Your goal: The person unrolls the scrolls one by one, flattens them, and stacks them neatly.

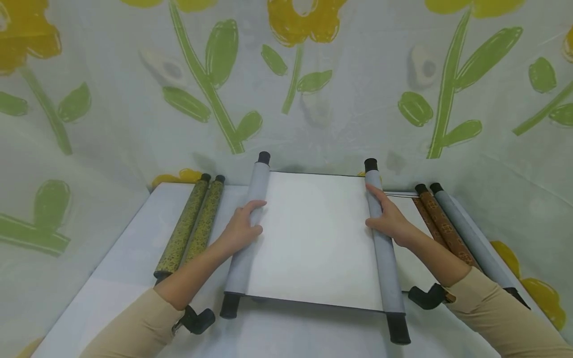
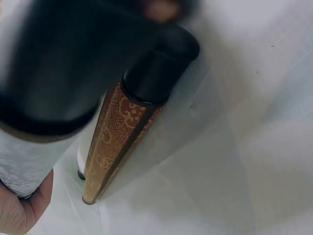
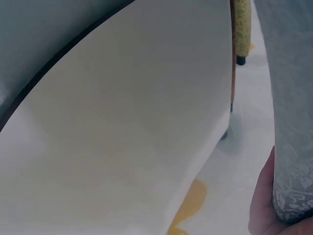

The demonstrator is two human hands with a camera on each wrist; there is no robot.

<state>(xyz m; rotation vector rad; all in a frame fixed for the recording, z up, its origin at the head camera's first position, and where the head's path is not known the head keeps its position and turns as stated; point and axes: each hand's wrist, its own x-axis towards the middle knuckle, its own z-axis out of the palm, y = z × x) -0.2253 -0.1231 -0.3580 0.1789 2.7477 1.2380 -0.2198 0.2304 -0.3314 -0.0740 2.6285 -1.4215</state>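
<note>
left hand, right hand gripping grey rollers, white sheet between

Pale grey-white sheeting forms the backdrop, rising behind the worktop and along its left and right edges. Its print comprises yellow-orange flowers, slanting green stems, rounded green leaves and faint, avocado-like motifs. The worktop is white and smooth; its left edge runs diagonally from the far left corner toward the near left. A yellow motif shows behind that far corner, and further yellow petals lie beyond the right edge. Lighting is soft and diffuse, the sheeting slightly creased.
</note>
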